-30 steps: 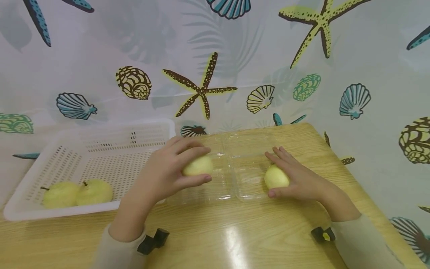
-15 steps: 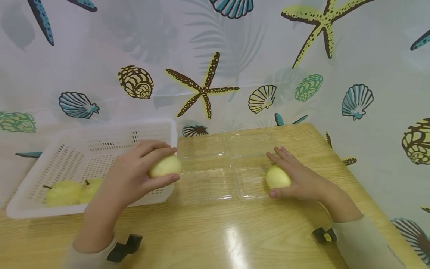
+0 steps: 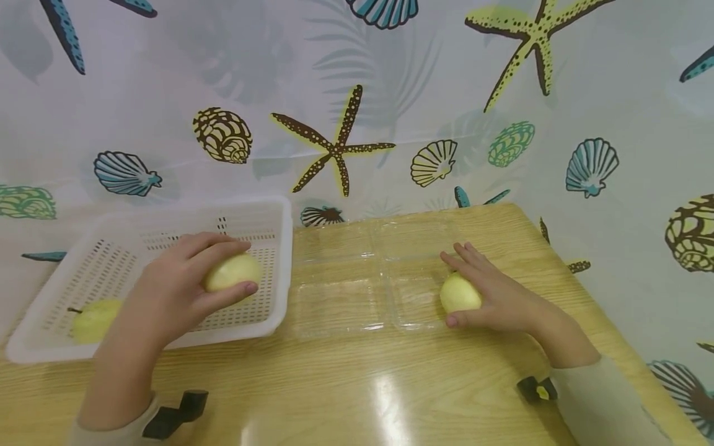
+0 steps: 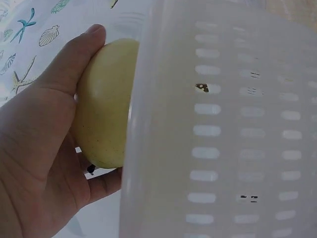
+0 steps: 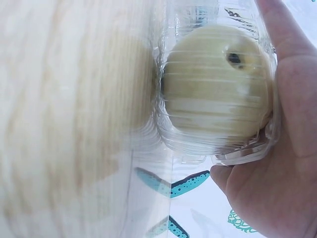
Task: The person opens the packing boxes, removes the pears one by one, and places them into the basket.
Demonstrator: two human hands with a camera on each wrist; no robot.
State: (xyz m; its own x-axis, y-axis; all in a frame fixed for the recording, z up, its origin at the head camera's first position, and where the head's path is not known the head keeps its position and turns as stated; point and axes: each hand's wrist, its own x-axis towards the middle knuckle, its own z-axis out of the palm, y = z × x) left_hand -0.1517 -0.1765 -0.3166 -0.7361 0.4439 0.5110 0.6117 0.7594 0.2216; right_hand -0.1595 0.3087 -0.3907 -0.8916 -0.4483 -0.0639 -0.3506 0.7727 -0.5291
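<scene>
My left hand grips a yellow pear, with the thumb in front and the fingers behind it. It is over the white perforated basket; in the left wrist view the basket wall covers part of this pear. On the right, my right hand holds another yellow pear between thumb and fingers, at the right end of a clear plastic container. In the right wrist view that pear sits behind the container's ribbed wall, the palm close against the outside.
One more pear with a dark stem lies in the basket's front left corner. The basket and container stand side by side on a wooden table. A cloth printed with shells and starfish hangs behind and to the right.
My left hand has moved left with its pear, from above the container to over the basket, covering one of the pears there. The right hand stays in place on its pear.
</scene>
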